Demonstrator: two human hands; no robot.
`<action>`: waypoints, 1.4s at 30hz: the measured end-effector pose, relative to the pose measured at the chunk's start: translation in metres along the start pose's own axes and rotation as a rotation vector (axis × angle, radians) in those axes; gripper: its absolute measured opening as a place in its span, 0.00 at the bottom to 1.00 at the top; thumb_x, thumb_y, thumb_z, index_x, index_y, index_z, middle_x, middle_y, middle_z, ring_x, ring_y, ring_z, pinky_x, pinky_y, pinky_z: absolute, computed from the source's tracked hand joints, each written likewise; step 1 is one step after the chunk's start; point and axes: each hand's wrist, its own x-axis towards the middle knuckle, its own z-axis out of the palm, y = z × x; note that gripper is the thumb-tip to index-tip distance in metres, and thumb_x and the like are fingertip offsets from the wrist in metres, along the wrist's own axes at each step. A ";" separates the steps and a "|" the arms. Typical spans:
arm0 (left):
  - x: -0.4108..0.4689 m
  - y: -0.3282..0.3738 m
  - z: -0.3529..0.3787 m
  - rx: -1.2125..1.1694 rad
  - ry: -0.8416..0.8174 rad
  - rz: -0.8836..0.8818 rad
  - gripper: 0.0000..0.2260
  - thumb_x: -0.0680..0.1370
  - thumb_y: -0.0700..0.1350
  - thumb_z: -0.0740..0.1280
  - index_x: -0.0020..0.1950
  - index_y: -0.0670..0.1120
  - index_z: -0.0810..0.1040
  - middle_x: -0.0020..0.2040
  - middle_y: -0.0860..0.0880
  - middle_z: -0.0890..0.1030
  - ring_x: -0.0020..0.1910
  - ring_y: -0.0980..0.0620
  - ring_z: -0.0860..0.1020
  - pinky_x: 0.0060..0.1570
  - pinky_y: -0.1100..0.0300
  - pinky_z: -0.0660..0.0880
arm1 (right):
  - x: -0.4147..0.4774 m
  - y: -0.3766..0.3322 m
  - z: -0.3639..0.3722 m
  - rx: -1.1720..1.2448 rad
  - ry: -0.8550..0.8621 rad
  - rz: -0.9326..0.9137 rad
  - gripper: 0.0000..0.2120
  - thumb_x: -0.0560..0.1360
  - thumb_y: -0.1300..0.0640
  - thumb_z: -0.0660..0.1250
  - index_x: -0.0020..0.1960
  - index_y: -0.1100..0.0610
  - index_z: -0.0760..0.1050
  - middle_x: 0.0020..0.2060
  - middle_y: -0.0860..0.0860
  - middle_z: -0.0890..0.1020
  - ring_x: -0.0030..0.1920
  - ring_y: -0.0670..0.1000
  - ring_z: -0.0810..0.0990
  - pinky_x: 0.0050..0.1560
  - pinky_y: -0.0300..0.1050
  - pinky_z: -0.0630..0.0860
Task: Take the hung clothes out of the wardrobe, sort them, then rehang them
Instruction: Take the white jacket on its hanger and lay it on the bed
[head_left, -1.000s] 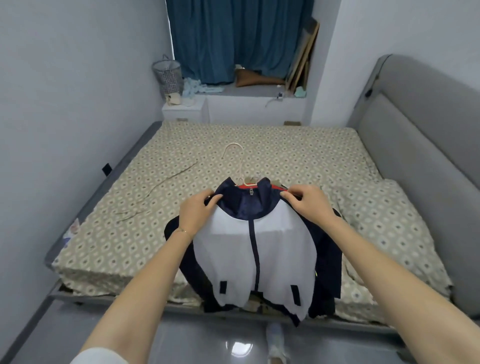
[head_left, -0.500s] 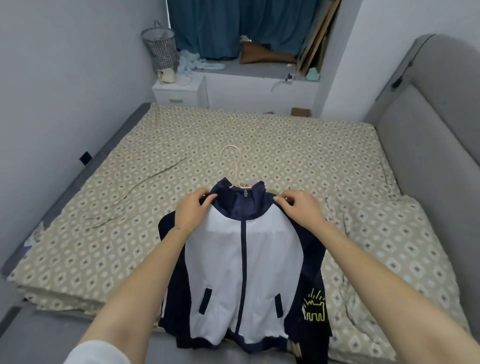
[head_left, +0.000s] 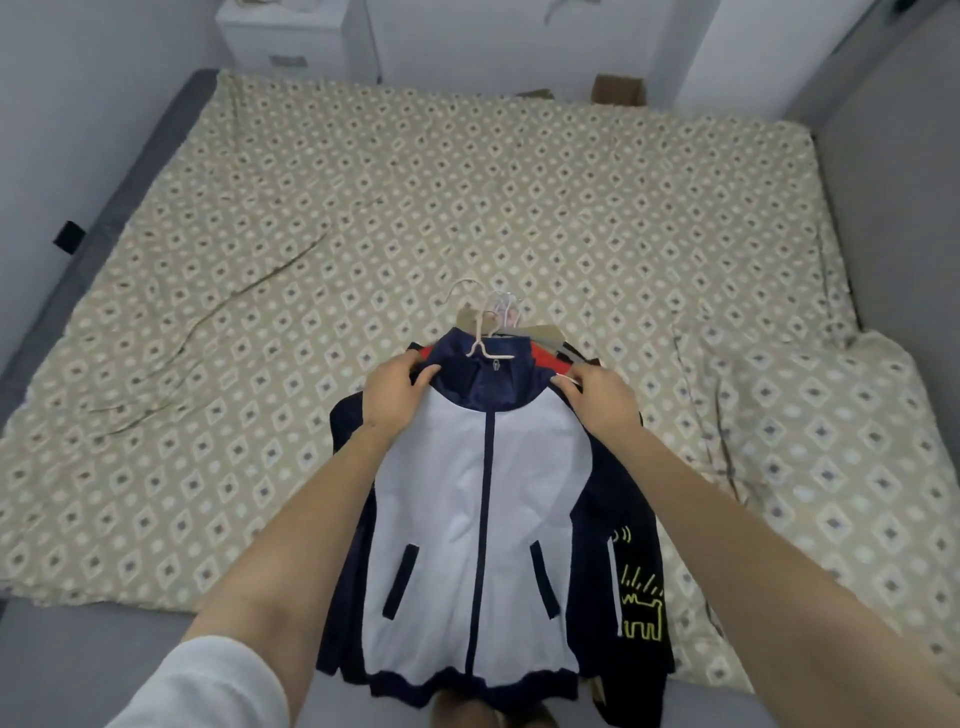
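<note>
Sorting step, I'd say — jacket (head_left: 483, 493) tops a stack of clothes (head_left: 636, 571) on the bed (head_left: 467, 182). Left hand (head_left: 395, 397) pinches its left collar edge and right hand (head_left: 600, 402) pinches the right, both curled onto cloth, with hanger hooks (head_left: 475, 312) just past the collar. Next: lift it clear — don't snag those hooks.

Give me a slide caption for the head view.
Left hand and right hand hold a white-and-navy jacket by its shoulders over a patterned bed.
</note>
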 end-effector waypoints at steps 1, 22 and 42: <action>0.013 -0.006 0.010 -0.012 -0.009 -0.016 0.11 0.82 0.51 0.64 0.52 0.44 0.79 0.44 0.48 0.81 0.43 0.46 0.78 0.44 0.51 0.75 | 0.014 0.003 0.009 -0.004 -0.006 0.017 0.19 0.80 0.44 0.61 0.43 0.60 0.75 0.36 0.53 0.79 0.38 0.57 0.77 0.39 0.50 0.73; 0.093 -0.083 0.109 0.011 -0.041 0.008 0.20 0.80 0.47 0.65 0.72 0.53 0.70 0.65 0.54 0.78 0.64 0.49 0.75 0.67 0.43 0.69 | 0.104 0.038 0.110 -0.152 -0.095 0.054 0.26 0.79 0.50 0.64 0.75 0.53 0.64 0.69 0.53 0.72 0.69 0.59 0.68 0.67 0.56 0.66; -0.195 -0.074 -0.077 0.276 0.329 -0.310 0.27 0.83 0.57 0.56 0.80 0.52 0.57 0.81 0.50 0.55 0.80 0.48 0.50 0.76 0.44 0.41 | -0.049 -0.165 0.042 -0.412 -0.166 -0.616 0.31 0.81 0.42 0.57 0.79 0.51 0.54 0.76 0.54 0.62 0.75 0.58 0.58 0.74 0.58 0.55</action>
